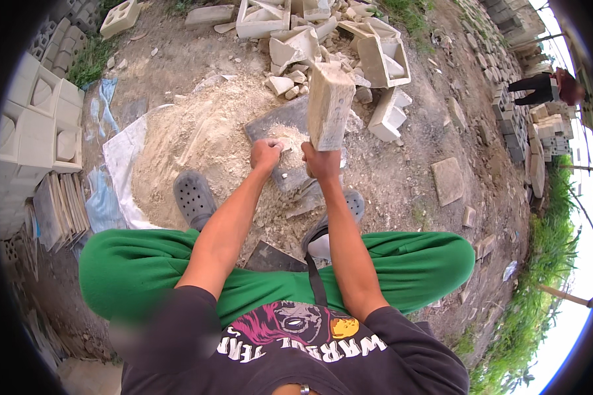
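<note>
While our right hand [322,162] closes around a block-headed mallet [330,105] above the dark slab [259,128], our left hand [265,155] curls at a pale fragment [285,142] over it; whether it grips that, we cannot tell.

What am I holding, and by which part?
Your right hand grips a big pale block at its near end; any handle is hidden. Your left hand is curled at pale crumbs; whether it holds any cannot be told.
</note>
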Demonstrator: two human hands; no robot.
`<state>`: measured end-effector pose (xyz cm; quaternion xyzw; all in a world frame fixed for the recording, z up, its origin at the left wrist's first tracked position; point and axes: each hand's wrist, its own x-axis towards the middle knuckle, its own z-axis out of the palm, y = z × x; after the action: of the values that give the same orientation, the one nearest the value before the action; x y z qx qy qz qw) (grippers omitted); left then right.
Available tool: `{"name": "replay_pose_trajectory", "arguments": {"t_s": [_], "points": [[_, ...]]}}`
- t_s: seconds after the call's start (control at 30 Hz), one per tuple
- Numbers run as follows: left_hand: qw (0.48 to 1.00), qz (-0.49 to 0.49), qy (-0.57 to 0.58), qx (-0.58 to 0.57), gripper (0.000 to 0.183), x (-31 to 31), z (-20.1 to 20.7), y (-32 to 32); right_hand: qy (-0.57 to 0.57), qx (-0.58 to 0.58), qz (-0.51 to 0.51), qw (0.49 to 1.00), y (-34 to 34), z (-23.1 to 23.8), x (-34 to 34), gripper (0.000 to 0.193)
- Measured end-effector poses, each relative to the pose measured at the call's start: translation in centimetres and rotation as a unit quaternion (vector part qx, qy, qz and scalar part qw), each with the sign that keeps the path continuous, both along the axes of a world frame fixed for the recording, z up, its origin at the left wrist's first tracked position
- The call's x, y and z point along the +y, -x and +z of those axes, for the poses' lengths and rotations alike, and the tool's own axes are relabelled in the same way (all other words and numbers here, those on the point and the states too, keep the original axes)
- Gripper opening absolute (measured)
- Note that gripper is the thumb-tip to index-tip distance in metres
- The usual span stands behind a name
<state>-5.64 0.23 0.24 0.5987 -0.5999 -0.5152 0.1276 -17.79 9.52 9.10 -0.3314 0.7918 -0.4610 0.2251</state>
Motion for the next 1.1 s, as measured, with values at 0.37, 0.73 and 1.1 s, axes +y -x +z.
{"name": "replay_pose_trajectory", "arguments": {"t_s": [0.37, 0.73, 1.1], "points": [[0.998, 0.010, 0.056, 0.011, 0.028, 0.0, -2.4, -1.2, -0.158, -0.112, -0.016, 0.981, -1.4, 1.3, 0.5, 0.029], [1.000, 0.004, 0.013, 0.008, 0.024, -0.1, -1.7, 0.1, -0.151, 0.016, 0.007, 0.988, -2.4, -9.0, 3.4, 0.028], [0.997, -0.009, 0.059, -0.053, 0.023, -0.2, -1.8, -0.2, -0.012, -0.001, -0.006, 1.000, -0.7, 2.4, -0.8, 0.030]]}}
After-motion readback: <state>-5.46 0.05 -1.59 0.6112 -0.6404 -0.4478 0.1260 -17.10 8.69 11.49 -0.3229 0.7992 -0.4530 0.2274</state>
